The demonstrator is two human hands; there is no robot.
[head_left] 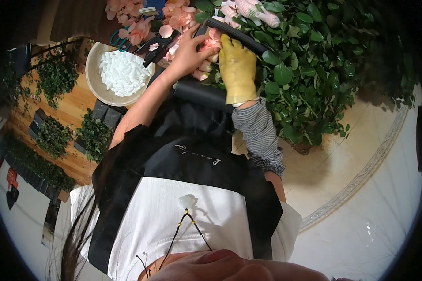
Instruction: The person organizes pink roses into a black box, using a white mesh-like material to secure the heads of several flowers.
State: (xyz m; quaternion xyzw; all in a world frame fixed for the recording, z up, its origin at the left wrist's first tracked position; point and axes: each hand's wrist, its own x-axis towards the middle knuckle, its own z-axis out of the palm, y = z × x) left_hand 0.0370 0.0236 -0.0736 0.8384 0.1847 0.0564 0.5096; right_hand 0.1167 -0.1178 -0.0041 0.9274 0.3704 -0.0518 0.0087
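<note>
The person's head [253,270] edges the frame's bottom. At top centre, the bare left hand [191,55] spreads thumb and fingers against pink roses [213,37]; the yellow-gloved right hand [238,68] bends beside them. Whether either grips, I cannot tell.

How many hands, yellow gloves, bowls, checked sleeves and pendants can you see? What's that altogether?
Hands: 2 (bare left hand, gloved right hand)
Yellow glove: 1
Bowl: 1
Checked sleeve: 1
Pendant: 1
Total: 6
</note>
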